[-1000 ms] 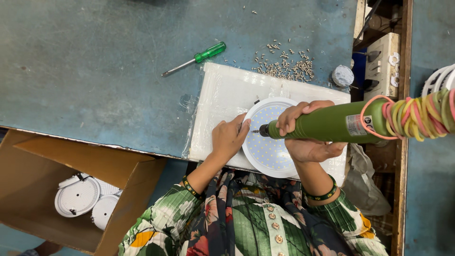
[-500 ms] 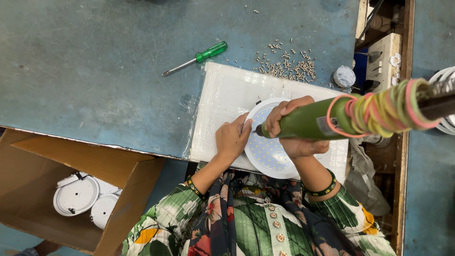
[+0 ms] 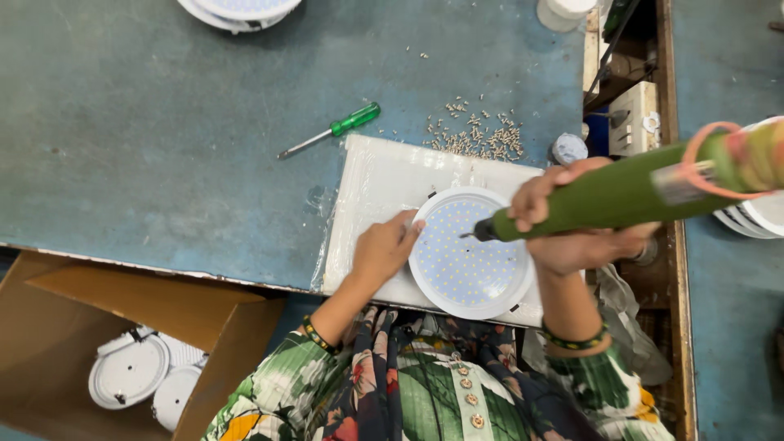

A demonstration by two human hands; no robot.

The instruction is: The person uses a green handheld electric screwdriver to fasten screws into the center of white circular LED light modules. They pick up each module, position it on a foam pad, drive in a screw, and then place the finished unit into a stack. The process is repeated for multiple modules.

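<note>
As we look down past our own patterned sleeves, an open brown cardboard box (image 3: pixel 122 327) sits at eight o'clock below the counter edge, with round white lamp housings (image 3: pixel 129 371) lying inside it. The worn blue-green counter (image 3: pixel 163 147) fills the upper part of the view. At eleven o'clock from the work, a screwdriver with a translucent green handle and a bare steel shaft (image 3: pixel 331 130) lies flat on it, well apart from our hands.

Our left hand (image 3: pixel 384 247) rests on a white foam pad wrapped in clear plastic (image 3: pixel 384 175); its grip is loosely spread, the fingertips (image 3: pixel 414 228) pressed against the nine o'clock rim of a round white lamp disc studded with small yellow diodes (image 3: pixel 457 265). The disc lies flat on the pad, near the counter's front edge, right in front of us.

At twelve o'clock from the disc a scatter of small pale screws (image 3: pixel 478 139) lies on the counter just beyond the pad.

Our right hand (image 3: pixel 572 220) has its grip wrapped tight around a long olive-green powered screwdriver (image 3: pixel 604 200), which comes in from three o'clock; its dark tip touches the disc's face in the upper right part. A stack of white round housings (image 3: pixel 755 214) sits at the far right edge.
</note>
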